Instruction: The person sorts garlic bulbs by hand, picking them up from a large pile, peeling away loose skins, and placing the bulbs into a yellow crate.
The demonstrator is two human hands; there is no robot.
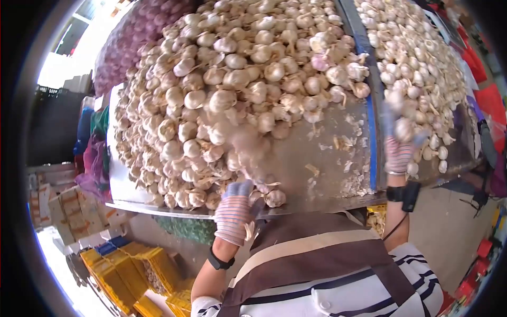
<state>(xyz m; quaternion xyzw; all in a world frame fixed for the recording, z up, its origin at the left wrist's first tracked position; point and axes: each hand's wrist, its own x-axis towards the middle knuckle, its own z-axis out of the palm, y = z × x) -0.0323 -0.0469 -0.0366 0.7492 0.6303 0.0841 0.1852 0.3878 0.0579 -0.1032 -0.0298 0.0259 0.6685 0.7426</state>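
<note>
A large heap of garlic bulbs point(227, 100) covers much of the metal table point(296, 169). At the table's front edge, my left hand point(233, 211), in a striped glove, has its fingers curled around a small garlic bulb point(255, 197); its fingertips are partly hidden. Just above it, several bulbs are smeared by motion. My right hand point(400, 150), also gloved, is over the right-hand section, beyond the blue-edged divider point(373, 142). One blurred garlic bulb point(404, 129) sits between its thumb and fingers, and a second pile of bulbs point(412, 63) lies beyond.
A pink net sack of garlic point(127, 45) stands at the back left. Yellow crates point(113, 280) are on the floor at the lower left, near stacked cartons point(74, 211). Loose skins point(356, 182) lie beside the divider. Red bags point(488, 105) are at the far right.
</note>
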